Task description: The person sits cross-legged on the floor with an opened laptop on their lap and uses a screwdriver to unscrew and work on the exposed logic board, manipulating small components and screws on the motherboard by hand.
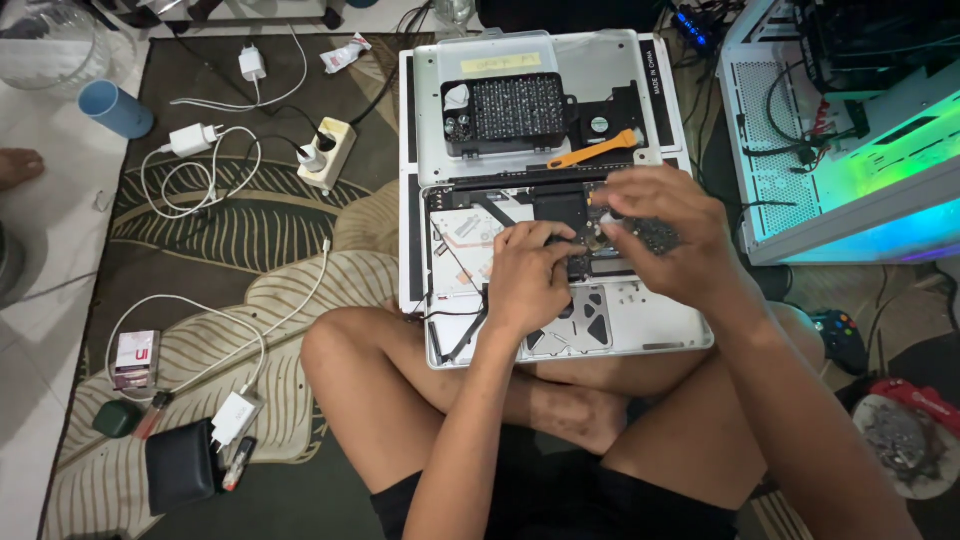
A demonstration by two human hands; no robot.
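An opened silver laptop [650, 325] rests upside down on my crossed legs, its inner boards and parts exposed. My left hand [527, 275] presses its fingertips onto the dark board at the laptop's middle. My right hand [665, 235] hovers over the same area with curled fingers, pinching something small that I cannot make out. Behind the laptop lies its removed bottom cover [610, 70], carrying a black bit-set case [505, 110] and an orange plastic pry tool [592, 150].
A lit white computer case [850, 140] stands at the right. On the leaf-patterned rug [230, 230] lie a power strip [327, 152], white chargers and cables [192, 140], a blue cup [115, 108], a black pouch [180, 465] and a game controller [840, 335].
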